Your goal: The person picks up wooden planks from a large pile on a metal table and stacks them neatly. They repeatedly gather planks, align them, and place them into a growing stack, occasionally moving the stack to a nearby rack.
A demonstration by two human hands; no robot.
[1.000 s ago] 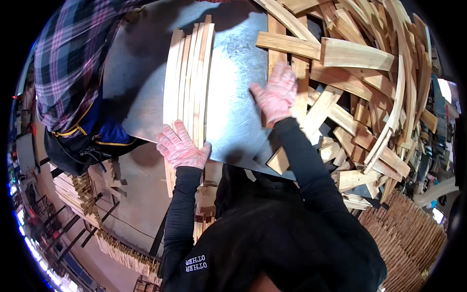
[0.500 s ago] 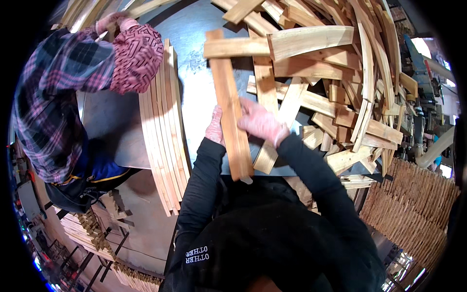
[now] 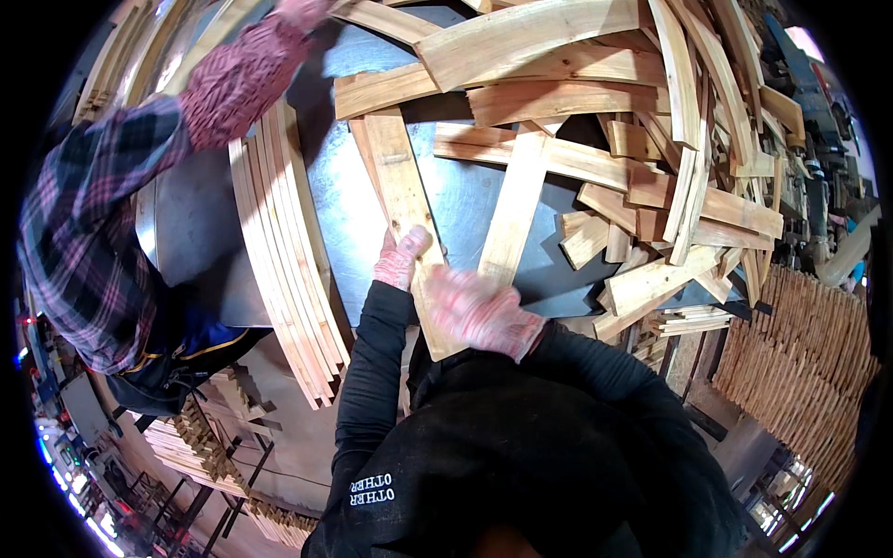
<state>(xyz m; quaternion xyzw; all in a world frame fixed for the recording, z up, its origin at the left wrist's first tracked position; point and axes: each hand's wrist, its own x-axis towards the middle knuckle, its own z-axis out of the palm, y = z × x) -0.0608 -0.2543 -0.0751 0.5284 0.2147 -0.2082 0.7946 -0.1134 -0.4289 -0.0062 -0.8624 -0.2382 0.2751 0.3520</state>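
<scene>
A pale wooden board (image 3: 407, 181) runs lengthwise in front of me, its near end close to my body. Along its far left side shows the edge of a redder board (image 3: 368, 160), mostly covered by it. My left hand (image 3: 400, 259) grips the pale board from the left, thumb on top and the other fingers largely hidden. At the board's lower right, my right hand (image 3: 488, 312) is over its edge, blurred by motion, so its fingers are unclear. Both hands wear pink-and-white gloves. The boards' far ends lie by a crosswise board (image 3: 386, 90).
A heap of curved and straight wood pieces (image 3: 605, 102) covers the metal table's (image 3: 326, 177) right side. Left of my hands stands a row of curved strips (image 3: 284, 251). A co-worker in a plaid sleeve (image 3: 121, 158) reaches across the far left. Stacked wood (image 3: 791, 363) stands at right.
A paler board now covers the redder one I held; the board formerly just right of it has left its place. My right hand has moved nearer my body. The co-worker's arm has extended farther away.
</scene>
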